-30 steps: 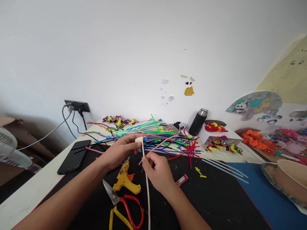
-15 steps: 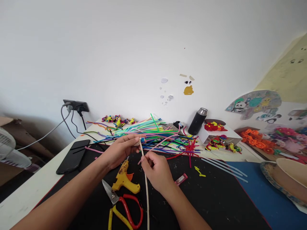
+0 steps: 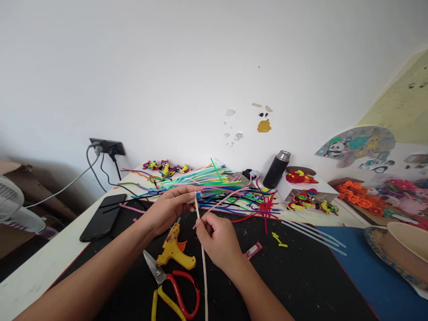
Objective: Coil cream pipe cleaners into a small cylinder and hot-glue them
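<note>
Scissors lie closest to you on the black mat, 1 handle red and 1 yellow, spread apart. Just beyond them rests a yellow glue gun, its nozzle pointing away from you. A cream fuzzy stem hangs over the mat beside both, its lower end running out of view. Your right hand pinches that stem between thumb and finger, partway along. Your left hand, a little farther off, grasps a small blue-ended piece where the stem's top meets it, in front of the coloured heap (your fingers hide most of the piece).

To your left lies a black phone with dark strands across it. Right of your right hand are a pink packet, some yellow scraps and several pale sticks.

Along the back spreads a heap of coloured stems, with a red bundle at its right end. Behind and beside it sit small bright figures, a black bottle and a white box. Farthest, the wall carries a plugged-in socket and a yellow sticker.
</note>
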The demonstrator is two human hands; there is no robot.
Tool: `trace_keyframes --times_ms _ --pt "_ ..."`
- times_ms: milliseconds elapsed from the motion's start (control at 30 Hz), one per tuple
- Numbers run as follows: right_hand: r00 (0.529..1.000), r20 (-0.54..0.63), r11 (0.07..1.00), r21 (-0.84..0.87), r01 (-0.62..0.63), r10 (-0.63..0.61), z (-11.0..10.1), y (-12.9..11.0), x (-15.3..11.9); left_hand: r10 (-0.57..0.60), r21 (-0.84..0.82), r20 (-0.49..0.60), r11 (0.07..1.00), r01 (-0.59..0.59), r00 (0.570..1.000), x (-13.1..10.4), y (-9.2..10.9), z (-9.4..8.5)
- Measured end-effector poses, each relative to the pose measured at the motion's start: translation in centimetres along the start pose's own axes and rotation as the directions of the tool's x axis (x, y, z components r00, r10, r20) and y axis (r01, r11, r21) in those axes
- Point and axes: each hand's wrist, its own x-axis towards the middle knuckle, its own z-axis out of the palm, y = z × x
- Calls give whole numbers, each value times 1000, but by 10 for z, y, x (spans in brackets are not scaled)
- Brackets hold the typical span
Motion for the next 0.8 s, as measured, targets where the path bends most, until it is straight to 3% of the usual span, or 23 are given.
trace_keyframes --times_ms 800 --pt "1000 27 1000 -26 5 -4 1 1 0 -9 -87 -47 996 5 999 3 -1 1"
